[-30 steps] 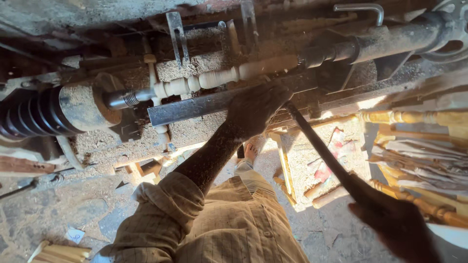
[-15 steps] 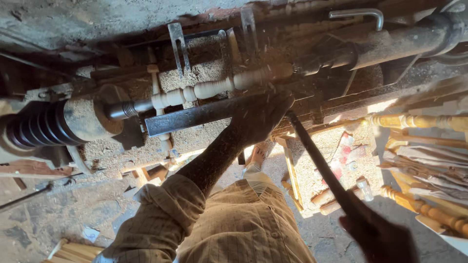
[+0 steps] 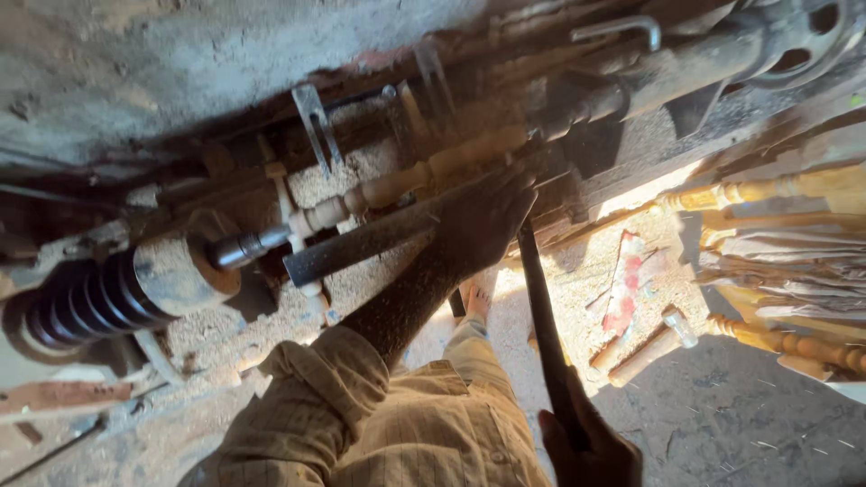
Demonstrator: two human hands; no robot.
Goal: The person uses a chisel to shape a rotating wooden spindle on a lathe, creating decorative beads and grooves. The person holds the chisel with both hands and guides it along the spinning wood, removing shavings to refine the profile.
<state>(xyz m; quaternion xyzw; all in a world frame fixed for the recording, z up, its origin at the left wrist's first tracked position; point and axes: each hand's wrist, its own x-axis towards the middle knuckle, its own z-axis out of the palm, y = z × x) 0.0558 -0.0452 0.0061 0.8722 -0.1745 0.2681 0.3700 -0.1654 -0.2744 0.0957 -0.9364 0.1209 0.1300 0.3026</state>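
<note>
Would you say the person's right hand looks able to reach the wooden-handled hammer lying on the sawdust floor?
Probably not at once: the right hand grips the long dark chisel, though bare floor lies toward the hammer.

Turned spindle and long chisel at the lathe

A pale wooden spindle (image 3: 424, 176), cut with beads and coves, is mounted horizontally between the lathe centres. A dark, long-handled chisel (image 3: 541, 316) is laid across the flat metal tool rest (image 3: 361, 245), tip toward the spindle.

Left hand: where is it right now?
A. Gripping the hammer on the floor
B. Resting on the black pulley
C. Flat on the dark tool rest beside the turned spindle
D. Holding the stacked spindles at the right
C: the left hand lies on the dark tool rest just below the turned spindle, while the right hand grips the long chisel handle.
</note>
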